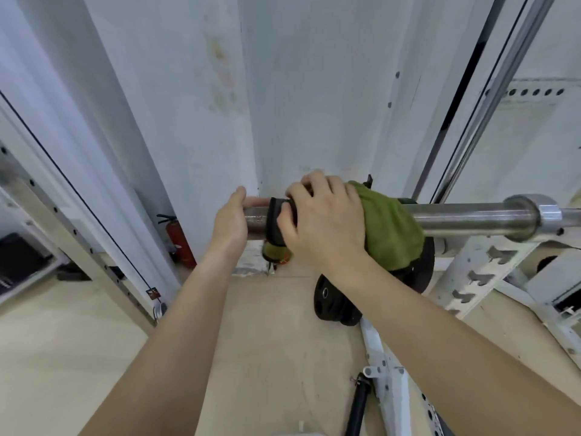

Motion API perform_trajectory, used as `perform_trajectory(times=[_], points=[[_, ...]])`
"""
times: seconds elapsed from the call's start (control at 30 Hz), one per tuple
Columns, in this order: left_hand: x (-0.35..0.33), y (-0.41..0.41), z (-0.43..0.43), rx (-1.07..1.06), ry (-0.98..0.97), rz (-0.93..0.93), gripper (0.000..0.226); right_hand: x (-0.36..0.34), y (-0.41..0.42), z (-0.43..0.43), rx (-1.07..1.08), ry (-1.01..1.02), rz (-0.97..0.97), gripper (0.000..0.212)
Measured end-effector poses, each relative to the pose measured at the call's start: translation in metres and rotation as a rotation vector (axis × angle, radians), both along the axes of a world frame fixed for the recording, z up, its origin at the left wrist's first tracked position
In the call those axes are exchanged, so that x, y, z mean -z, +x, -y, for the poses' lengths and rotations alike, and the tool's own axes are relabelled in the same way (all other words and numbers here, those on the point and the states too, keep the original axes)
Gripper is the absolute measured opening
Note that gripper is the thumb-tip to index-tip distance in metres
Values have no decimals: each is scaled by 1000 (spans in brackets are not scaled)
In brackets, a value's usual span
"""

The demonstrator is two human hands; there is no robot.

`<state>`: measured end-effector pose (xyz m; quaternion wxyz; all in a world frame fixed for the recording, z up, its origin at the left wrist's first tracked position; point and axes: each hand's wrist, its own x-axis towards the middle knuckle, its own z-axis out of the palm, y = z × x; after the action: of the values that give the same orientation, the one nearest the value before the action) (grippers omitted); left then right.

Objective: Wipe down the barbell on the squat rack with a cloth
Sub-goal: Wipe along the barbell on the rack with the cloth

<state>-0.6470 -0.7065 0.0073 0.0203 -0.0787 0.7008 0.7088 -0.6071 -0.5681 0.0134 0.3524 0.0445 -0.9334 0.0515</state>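
Head view: a steel barbell (471, 218) lies level across the right half of the scene, resting on a white squat rack (490, 272) at the right, with its free end reaching to mid-frame. The left hand (231, 221) is curled round that free end, thumb on top and fingers showing behind the bar. Just to the right a black collar (274, 221) sits on the bar. The right hand (323, 221) lies over a green cloth (391, 229) draped across the bar, with the palm on the cloth and the fingers bent down over the collar. The fingers seem to clasp cloth and bar together, though they hide the contact. A scrap of green hangs below the collar. Beneath the bar a black weight plate (334, 302) stands on the beige floor (270, 357). A red fire extinguisher (179, 243) stands at the far wall, left.
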Motion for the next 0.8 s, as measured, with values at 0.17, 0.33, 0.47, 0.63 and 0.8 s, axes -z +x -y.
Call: perform_trajectory(times=[0.17, 0.33, 0.47, 0.63, 0.8], points=[[24, 4, 6, 58, -75, -302, 58, -9, 12, -22, 140, 93, 223, 64], [51, 1, 8, 39, -182, -529, 69, 2, 20, -21, 172, 127, 158, 58], [57, -4, 17, 39, -125, -509, 44, 2, -8, 43, 54, 122, 37, 41], [73, 1, 22, 72, 91, -220, 25, 4, -14, 57, -56, 135, 12, 39], [41, -1, 30, -143, -65, -500, 32, 5, -4, -4, -39, 122, 18, 44]])
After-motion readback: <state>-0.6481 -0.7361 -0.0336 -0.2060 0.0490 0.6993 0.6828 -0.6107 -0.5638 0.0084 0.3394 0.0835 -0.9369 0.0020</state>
